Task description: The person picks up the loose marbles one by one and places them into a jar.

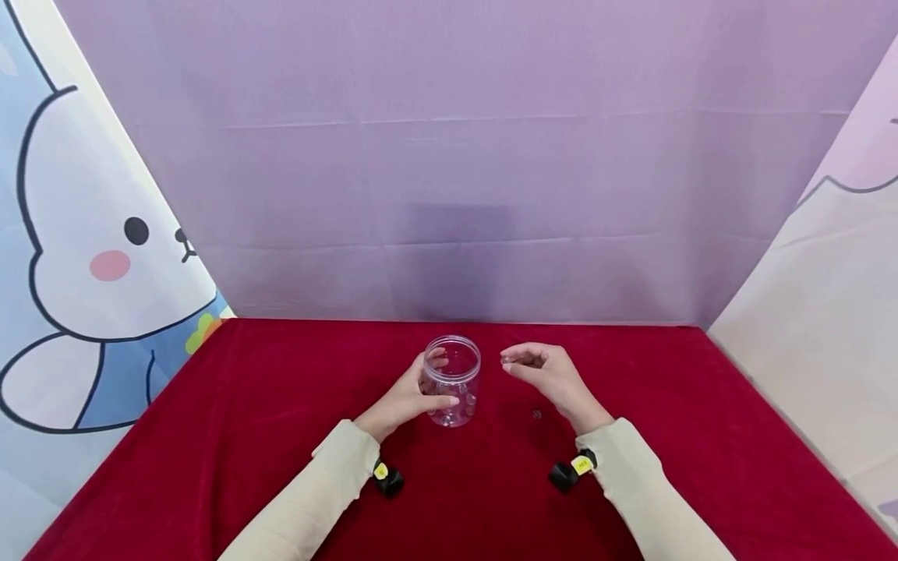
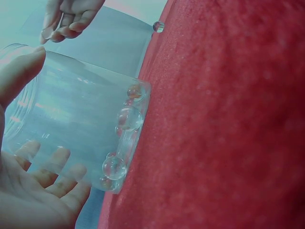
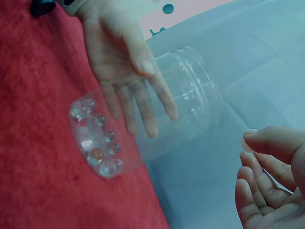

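A clear, lidless plastic jar (image 1: 452, 389) stands upright on the red cloth. My left hand (image 1: 405, 399) grips it from the left, thumb on the near side and fingers along the far wall. Several clear glass marbles (image 2: 129, 118) lie round the bottom inside the jar. To the right of the jar and level with its rim, my right hand (image 1: 557, 379) pinches a clear marble (image 3: 246, 145) between thumb and index fingertip. Another marble (image 1: 536, 414) sits on the cloth below the right hand; the left wrist view shows a marble (image 2: 158, 26) near the cloth's edge too.
Red cloth (image 1: 281, 467) covers the table. A plain purple curtain (image 1: 449, 156) rises behind it, with a cartoon-printed sheet (image 1: 77, 234) on the left and a pale sheet (image 1: 814, 312) on the right. Each wrist carries a small black camera (image 1: 388, 481).
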A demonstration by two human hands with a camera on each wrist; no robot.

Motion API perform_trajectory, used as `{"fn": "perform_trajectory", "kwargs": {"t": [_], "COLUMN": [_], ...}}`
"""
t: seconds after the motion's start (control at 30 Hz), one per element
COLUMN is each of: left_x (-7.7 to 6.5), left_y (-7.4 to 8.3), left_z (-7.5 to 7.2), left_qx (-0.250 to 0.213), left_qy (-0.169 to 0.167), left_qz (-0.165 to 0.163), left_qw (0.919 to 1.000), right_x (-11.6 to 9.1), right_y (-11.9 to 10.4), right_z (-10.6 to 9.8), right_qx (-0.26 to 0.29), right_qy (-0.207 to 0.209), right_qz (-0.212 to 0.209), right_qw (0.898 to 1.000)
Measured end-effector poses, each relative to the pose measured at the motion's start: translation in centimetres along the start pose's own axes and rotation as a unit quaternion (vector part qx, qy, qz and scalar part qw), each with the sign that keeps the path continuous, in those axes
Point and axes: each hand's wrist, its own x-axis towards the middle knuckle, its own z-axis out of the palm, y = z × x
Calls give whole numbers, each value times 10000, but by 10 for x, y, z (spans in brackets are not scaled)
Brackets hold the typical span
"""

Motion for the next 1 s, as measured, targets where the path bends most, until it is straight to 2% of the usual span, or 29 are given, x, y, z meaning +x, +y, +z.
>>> {"fn": "perform_trajectory", "kwargs": {"t": [0.27,1.0], "left_x": [-2,2], "left_y": [4,6], "left_z": [0,-1], "left_qx": [-9,-230], "left_qy": [74,-11], "left_qz": [63,170], "left_qw": [10000,9996], "right_x": [6,18], "right_y": [-10,-26], "right_z": [6,20], "right_qx": [133,212], "right_qy": [48,105], "right_qz": [-273,-332], "right_qw": [9995,9992]}}
